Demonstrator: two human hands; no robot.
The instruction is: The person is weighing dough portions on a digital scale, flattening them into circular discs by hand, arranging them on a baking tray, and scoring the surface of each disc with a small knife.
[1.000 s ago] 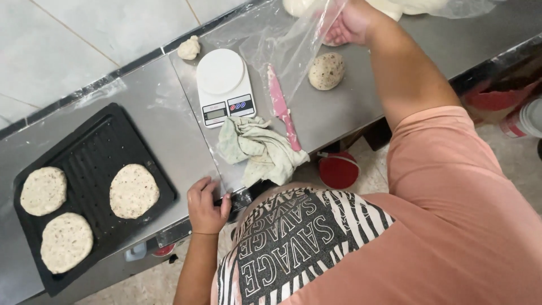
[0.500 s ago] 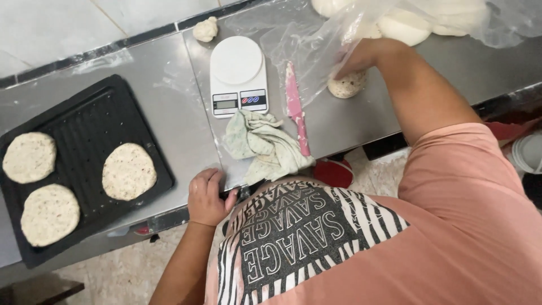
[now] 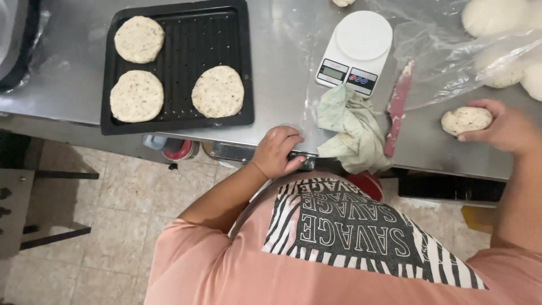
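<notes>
My right hand (image 3: 504, 126) curls around a speckled ball of dough (image 3: 465, 120) resting on the steel counter (image 3: 271, 68) at the right. My left hand (image 3: 276, 151) grips the counter's front edge, fingers bent over it, beside a crumpled pale green cloth (image 3: 351, 126). A black ridged baking tray (image 3: 178, 65) at the left carries three flat round dough discs (image 3: 217, 91). A white kitchen scale (image 3: 355, 52) stands behind the cloth, and a red-handled knife (image 3: 397, 107) lies to its right.
Clear plastic sheeting (image 3: 451, 56) covers more pale dough pieces (image 3: 490, 17) at the back right. A small dough lump (image 3: 343, 2) sits at the top edge. Red-lidded containers (image 3: 179, 150) stand under the counter. A tiled floor (image 3: 113, 226) lies below left.
My right hand has drawn the dough ball from beside the plastic sheeting toward the counter's front right. The view has swung down and left. My left hand stays on the edge.
</notes>
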